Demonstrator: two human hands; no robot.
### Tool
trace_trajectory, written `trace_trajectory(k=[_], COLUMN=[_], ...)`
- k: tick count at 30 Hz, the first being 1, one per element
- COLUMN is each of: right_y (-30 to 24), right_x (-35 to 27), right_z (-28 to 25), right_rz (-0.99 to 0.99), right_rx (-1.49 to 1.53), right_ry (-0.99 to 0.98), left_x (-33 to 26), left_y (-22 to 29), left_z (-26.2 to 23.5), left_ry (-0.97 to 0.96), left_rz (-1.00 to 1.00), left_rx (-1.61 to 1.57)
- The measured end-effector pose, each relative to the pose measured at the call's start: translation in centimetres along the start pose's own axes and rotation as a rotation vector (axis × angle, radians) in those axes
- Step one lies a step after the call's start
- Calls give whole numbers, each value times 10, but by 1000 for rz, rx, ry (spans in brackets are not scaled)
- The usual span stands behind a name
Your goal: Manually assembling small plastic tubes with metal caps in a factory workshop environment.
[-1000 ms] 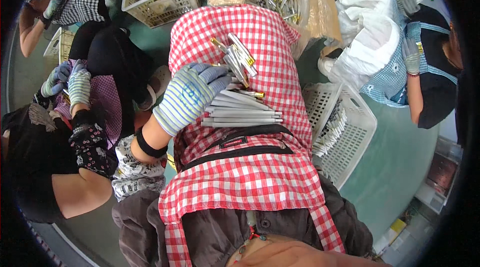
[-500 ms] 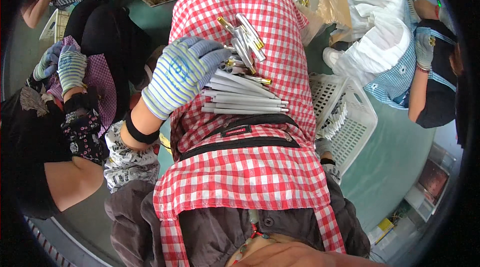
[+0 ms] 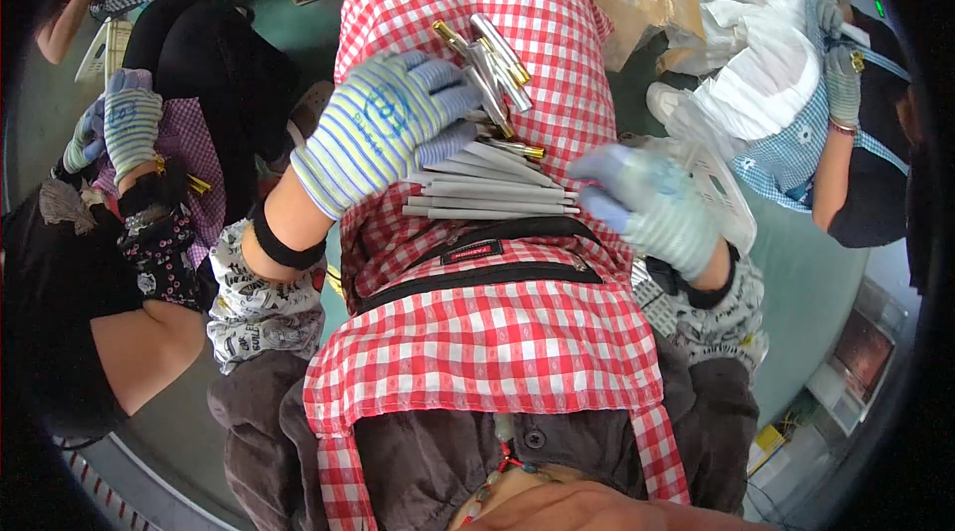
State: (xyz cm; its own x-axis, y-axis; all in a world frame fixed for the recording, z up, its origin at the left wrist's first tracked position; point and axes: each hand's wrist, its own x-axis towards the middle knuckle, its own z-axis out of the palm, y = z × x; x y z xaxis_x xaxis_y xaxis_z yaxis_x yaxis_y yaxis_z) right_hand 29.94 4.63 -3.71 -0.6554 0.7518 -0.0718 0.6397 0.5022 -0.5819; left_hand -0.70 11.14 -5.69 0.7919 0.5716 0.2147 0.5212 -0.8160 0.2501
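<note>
White tubes [image 3: 492,199] beside the left grip [image 3: 383,128]

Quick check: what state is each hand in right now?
Left hand: fingers curled beside silver-and-gold tubes; whether it grips one cannot be told.
Right hand: open, blurred, near the grey rods, nothing visible in it.

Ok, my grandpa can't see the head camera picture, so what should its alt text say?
A person's gloved left hand is at a loose pile of silver-and-gold tubes on their red-and-white checked apron, while the right hand, gloved and blurred, is near the ends of pale grey rods. Co-workers are on both sides.
</note>
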Motion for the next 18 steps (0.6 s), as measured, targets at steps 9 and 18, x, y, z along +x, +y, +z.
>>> trace_trajectory(k=[9, 18], right_y=[-23, -33], right_x=[80, 53], right_z=[28, -7], right_rz=[-24, -30], right_rx=[-160, -41], right_ry=[-193, -238], left_x=[9, 16], left_y=[17, 18], left_z=[-1, -27], left_ry=[-146, -116], left_rz=[-58, -13], left_rx=[76, 2])
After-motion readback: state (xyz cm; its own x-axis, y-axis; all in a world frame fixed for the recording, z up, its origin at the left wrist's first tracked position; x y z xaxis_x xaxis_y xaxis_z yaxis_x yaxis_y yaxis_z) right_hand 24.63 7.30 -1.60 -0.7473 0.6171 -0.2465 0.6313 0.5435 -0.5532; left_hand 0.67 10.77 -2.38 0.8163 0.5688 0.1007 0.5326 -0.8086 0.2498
